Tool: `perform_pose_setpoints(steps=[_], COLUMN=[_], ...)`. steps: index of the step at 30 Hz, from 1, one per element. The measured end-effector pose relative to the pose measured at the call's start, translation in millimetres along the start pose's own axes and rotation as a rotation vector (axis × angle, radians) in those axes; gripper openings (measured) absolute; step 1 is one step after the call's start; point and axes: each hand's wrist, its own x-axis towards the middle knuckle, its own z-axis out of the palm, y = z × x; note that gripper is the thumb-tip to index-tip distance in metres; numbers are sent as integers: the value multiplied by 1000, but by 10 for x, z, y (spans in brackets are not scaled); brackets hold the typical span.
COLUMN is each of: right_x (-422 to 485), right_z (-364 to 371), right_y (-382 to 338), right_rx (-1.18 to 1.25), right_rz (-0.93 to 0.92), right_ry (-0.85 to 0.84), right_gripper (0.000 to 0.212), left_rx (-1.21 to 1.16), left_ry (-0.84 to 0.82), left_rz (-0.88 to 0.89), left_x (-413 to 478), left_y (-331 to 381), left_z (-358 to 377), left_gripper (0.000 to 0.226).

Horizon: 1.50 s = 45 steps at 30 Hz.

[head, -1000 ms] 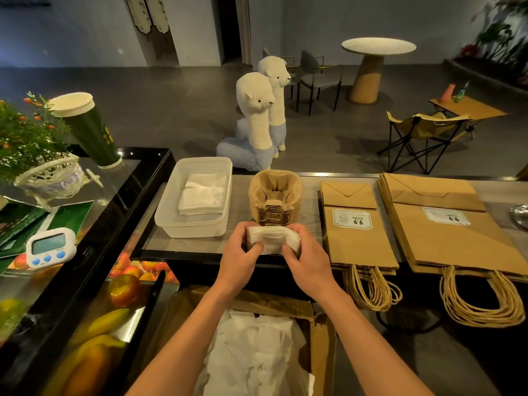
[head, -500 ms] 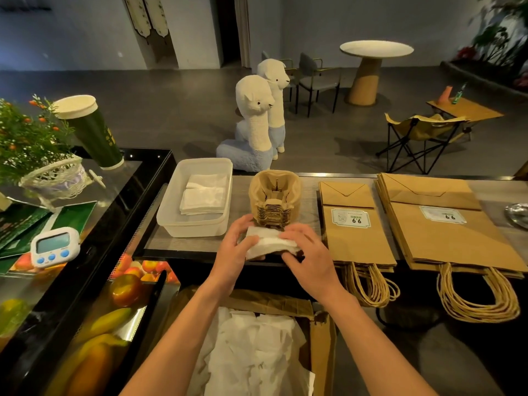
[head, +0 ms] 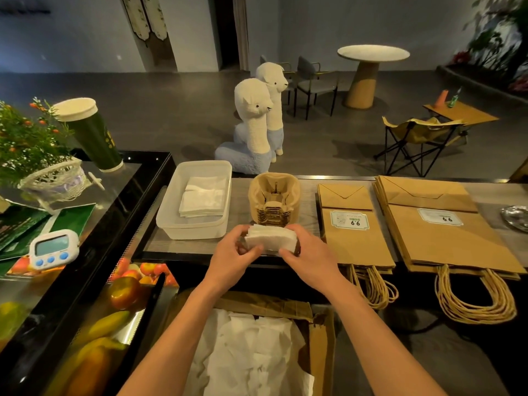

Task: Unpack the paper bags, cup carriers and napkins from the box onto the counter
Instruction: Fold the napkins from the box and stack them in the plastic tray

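Right hand [head: 310,254] moved from atop the napkin stack [head: 271,240] to its end.

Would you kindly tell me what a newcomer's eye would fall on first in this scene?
First, the stack of white napkins at the centre, gripped by the left hand and right hand above the near edge of the counter. Behind it stands the nested pile of cup carriers, with two piles of brown paper bags lying flat to its right. Beyond the counter stand two white alpaca figures.
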Motion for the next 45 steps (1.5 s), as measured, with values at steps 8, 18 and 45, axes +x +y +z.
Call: perform_pose_setpoints(steps=[8, 18, 45], right_x=[-18, -176, 641], right_z=[64, 53, 232], right_y=[-55, -224, -1650], right_rx=[72, 119, 721], right_rz=[16, -222, 241], right_ry=[14, 269, 113], right_gripper=[36, 34, 37], left_rx=[-42, -248, -102], left_ry=[12, 254, 264], left_rz=[-2, -88, -168], left_x=[-31, -267, 105], left_y=[54, 299, 366], left_z=[29, -57, -1453], left_gripper=[39, 56, 43])
